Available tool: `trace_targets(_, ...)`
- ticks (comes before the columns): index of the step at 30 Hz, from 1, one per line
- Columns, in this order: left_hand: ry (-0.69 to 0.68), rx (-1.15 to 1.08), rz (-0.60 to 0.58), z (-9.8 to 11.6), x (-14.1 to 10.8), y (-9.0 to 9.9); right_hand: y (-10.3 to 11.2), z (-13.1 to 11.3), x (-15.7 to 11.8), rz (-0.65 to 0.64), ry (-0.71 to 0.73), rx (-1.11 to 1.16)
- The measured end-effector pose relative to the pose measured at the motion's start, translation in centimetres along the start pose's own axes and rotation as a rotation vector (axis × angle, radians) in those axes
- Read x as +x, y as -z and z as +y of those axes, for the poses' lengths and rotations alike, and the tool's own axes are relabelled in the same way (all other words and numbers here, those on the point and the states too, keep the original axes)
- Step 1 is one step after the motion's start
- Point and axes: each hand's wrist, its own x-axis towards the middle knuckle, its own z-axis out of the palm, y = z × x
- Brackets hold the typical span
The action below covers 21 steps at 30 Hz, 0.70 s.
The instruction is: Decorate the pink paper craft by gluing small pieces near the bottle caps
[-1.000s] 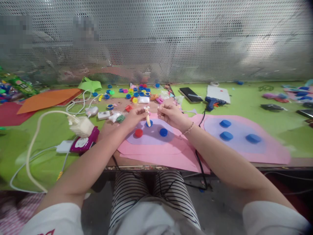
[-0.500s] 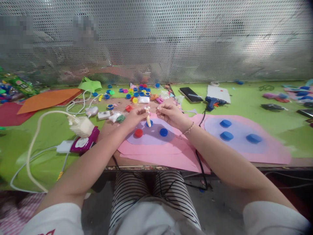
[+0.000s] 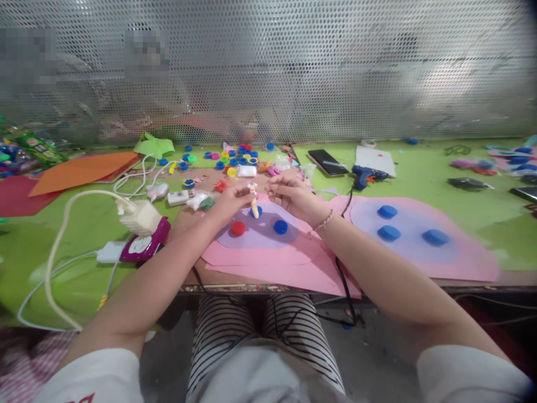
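Cream stick [image 3: 254, 209], grasped in my left fingers [image 3: 242, 192] above the lilac paper [image 3: 260, 239].
It's between the front and back edges of the counter [image 3: 33, 240]; my right fingers [image 3: 278, 190] bunch just beside it, whether on anything I cannot tell.

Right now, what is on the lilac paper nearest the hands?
A red cap, a blue cap and, partly hidden by the cream piece in the left hand, another blue cap. Anything behind that or the right hand cannot be seen.

Green-and-brown tabletop [image 3: 423, 182], black phone [image 3: 327, 162], white card [image 3: 384, 161], scattered caps [image 3: 220, 165], pink paper [image 3: 289, 280]
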Motion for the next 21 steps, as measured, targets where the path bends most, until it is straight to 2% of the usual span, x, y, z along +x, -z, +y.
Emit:
trace_targets(15,-0.015,0.014,-0.021,-0.19,0.08,0.14,-0.02,-0.11,0.04,0.018,-0.035,-0.004)
trace_targets(21,-0.017,0.027,-0.030,-0.12,0.04,0.08,0.04,-0.05,0.18,0.029,-0.004,0.016)
